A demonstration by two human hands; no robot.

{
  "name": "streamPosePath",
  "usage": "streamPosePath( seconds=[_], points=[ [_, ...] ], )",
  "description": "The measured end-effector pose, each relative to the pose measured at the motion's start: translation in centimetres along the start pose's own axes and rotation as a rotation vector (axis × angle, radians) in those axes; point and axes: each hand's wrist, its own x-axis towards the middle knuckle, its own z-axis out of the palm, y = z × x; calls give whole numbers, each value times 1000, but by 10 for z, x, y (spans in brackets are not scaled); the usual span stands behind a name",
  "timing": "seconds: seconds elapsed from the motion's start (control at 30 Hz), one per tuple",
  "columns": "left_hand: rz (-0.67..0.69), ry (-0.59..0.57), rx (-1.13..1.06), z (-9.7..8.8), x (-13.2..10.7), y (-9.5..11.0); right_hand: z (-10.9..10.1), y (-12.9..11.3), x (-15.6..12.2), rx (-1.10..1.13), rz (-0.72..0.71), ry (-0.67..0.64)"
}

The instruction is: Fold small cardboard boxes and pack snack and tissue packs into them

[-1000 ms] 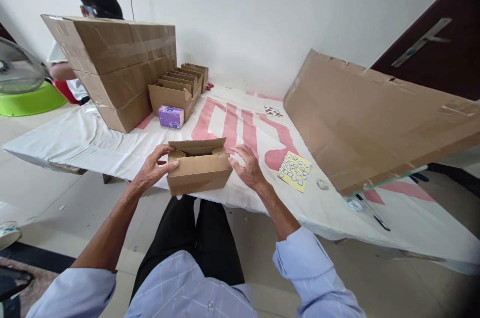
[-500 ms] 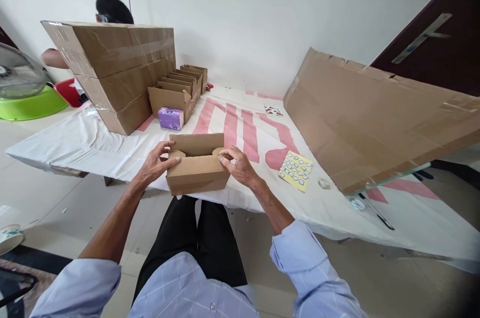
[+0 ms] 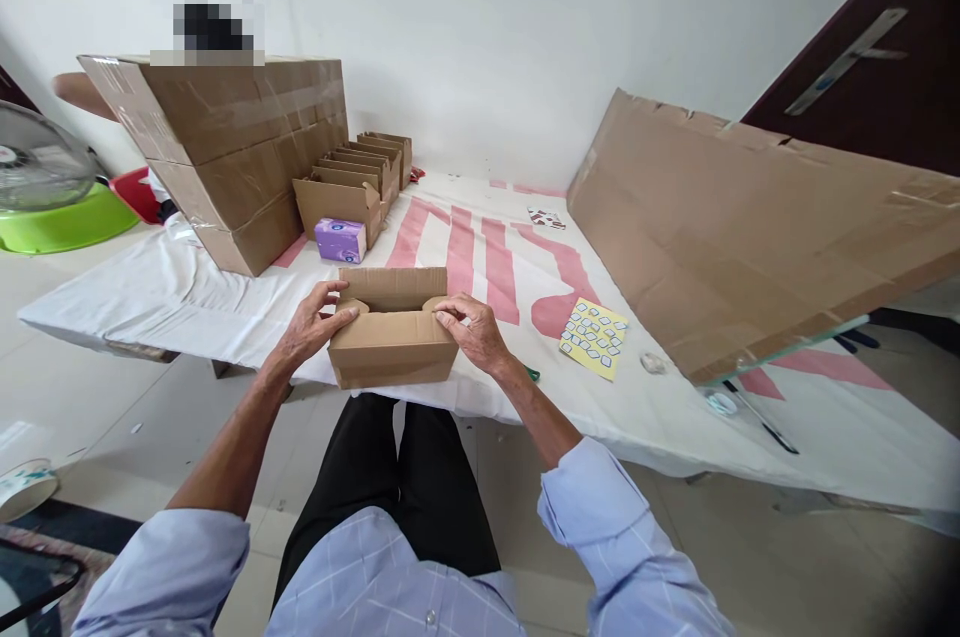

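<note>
A small open cardboard box (image 3: 393, 345) sits at the near edge of the white cloth-covered table (image 3: 187, 287), its lid flap standing up at the back. My left hand (image 3: 309, 329) grips the box's left end, fingers curled over the rim. My right hand (image 3: 471, 329) holds the right end, fingertips pinching a side flap inward at the top corner. A purple packet (image 3: 340, 239) lies just beyond the box.
A row of several open small boxes (image 3: 358, 179) stands behind the purple packet, beside a big taped carton (image 3: 225, 142). A large flat cardboard sheet (image 3: 750, 237) leans at the right. A yellow sticker sheet (image 3: 593, 338) lies by it. Another person sits behind the carton.
My right hand moved from resting open beside the box onto its right end and closed on the side flap. The box has shifted slightly nearer the table edge.
</note>
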Motion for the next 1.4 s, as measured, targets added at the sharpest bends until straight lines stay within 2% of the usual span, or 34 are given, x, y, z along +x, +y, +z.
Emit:
streamPosePath(
  seconds=[0.13, 0.2, 0.3, 0.37, 0.4, 0.47, 0.6, 0.67, 0.73, 0.87, 1.1, 1.4],
  points=[
    [31, -9, 52, -1, 1, 3, 1, 2, 0, 44, 12, 15],
    [81, 24, 139, -1, 2, 6, 1, 3, -1, 62, 29, 24],
    [272, 178, 403, 4, 0, 20, 3, 6, -3, 87, 67, 64],
    [427, 252, 556, 14, -2, 35, 4, 7, -6, 110, 88, 102],
    [490, 240, 594, 21, -3, 44, 5, 8, -8, 121, 95, 120],
    [567, 121, 600, 38, -3, 62, 8, 8, -10, 131, 105, 148],
    [545, -205, 519, 75, 7, 84, 14, 8, -15, 126, 84, 193],
    [516, -300, 488, 89, 15, 87, 16, 7, -17, 131, 62, 205],
    [483, -338, 474, 98, 23, 86, 18, 7, -19, 130, 49, 201],
    [412, -336, 463, 105, 31, 83, 20, 8, -21, 120, 31, 206],
    [355, -221, 464, 110, 27, 84, 24, 12, -22, 118, 18, 247],
    [568, -174, 712, 113, 20, 78, 26, 14, -23, 107, 4, 256]
  ],
)
